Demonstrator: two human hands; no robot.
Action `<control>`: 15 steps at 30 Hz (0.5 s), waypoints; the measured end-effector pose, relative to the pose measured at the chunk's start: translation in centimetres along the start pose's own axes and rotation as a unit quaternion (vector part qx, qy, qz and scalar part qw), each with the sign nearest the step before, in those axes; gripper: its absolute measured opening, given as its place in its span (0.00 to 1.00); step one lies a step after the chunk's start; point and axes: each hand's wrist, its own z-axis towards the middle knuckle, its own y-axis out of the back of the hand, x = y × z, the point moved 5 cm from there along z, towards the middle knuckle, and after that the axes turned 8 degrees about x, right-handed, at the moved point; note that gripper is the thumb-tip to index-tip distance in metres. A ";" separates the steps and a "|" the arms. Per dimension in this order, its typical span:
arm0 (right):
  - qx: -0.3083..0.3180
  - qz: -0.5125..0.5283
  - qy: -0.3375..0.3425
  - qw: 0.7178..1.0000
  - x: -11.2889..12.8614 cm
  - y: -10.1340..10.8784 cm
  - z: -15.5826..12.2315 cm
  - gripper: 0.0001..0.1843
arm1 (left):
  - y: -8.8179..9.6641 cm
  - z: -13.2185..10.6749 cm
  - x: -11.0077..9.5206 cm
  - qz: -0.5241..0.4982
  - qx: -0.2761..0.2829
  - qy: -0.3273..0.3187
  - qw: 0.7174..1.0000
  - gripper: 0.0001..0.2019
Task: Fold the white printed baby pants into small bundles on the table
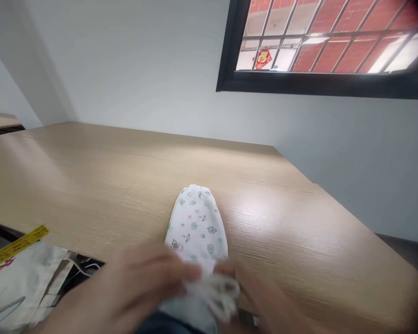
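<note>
A small white cloth garment (197, 225) with little green and pink prints lies on the wooden table (118, 181), its gathered end pointing away from me. My left hand (142, 283) and my right hand (261, 292) meet at its near end by the table's front edge. Both are blurred by motion. The fingers of each hand pinch bunched white fabric (216, 290) of the garment between them.
A pale cloth bag (17, 283) with a yellow tape (16, 246) lies below the table's left front edge. A grey wall rises behind the table, with a black-framed barred window (327, 41) at the upper right.
</note>
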 end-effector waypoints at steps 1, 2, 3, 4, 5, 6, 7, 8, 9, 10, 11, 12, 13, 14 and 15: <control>-0.036 0.001 0.001 0.999 -0.3 1.4 1.2 0.09 | 0.8 1.6 0.9 0.009 -0.031 0.009 0.999 0.13; -0.081 -0.007 0.003 0.997 -0.7 3.0 2.6 0.07 | 1.6 3.4 2.1 0.019 -0.055 0.022 0.998 0.12; -0.124 -0.022 0.004 0.992 -1.4 4.5 4.2 0.07 | 2.4 5.4 3.3 0.026 -0.079 0.021 0.996 0.10; -0.155 -0.032 0.004 0.987 -2.2 6.0 5.9 0.07 | 2.9 7.5 4.8 0.033 -0.082 0.027 0.996 0.11; -0.169 -0.039 -0.004 0.985 -3.4 7.2 7.6 0.07 | 3.2 9.5 6.6 0.031 -0.077 0.047 0.995 0.11; -0.178 -0.046 -0.016 0.983 -4.7 8.2 9.3 0.07 | 3.3 11.3 8.4 0.015 -0.070 0.070 0.995 0.11; -0.191 -0.057 -0.038 0.979 -6.2 9.2 10.8 0.07 | 3.3 12.8 10.0 0.009 -0.061 0.077 0.995 0.12; -0.200 -0.070 -0.066 0.975 -7.7 9.9 12.0 0.08 | 3.1 14.0 11.5 0.006 -0.055 0.085 0.995 0.12; -0.198 -0.075 -0.088 0.973 -9.0 10.4 13.0 0.09 | 2.9 14.9 12.8 0.004 -0.051 0.092 0.994 0.12; -0.199 -0.078 -0.107 0.971 -10.1 10.8 13.6 0.11 | 2.5 15.3 13.7 0.004 -0.052 0.095 0.994 0.13; -0.201 -0.082 -0.111 0.970 -10.7 11.1 13.8 0.12 | 2.2 15.4 14.3 0.003 -0.058 0.097 0.994 0.13; -0.205 -0.094 -0.095 0.970 -10.8 11.2 13.8 0.12 | 1.9 15.2 14.4 0.000 -0.066 0.096 0.993 0.15; -0.208 -0.114 -0.058 0.970 -10.4 11.3 13.4 0.13 | 1.6 14.7 14.2 -0.007 -0.076 0.092 0.993 0.16; -0.202 -0.139 -0.009 0.969 -9.5 11.1 12.8 0.13 | 1.3 14.0 13.6 -0.014 -0.085 0.084 0.993 0.18; -0.177 -0.161 0.045 0.970 -8.5 10.6 12.0 0.13 | 0.9 13.2 12.7 -0.033 -0.084 0.072 0.993 0.20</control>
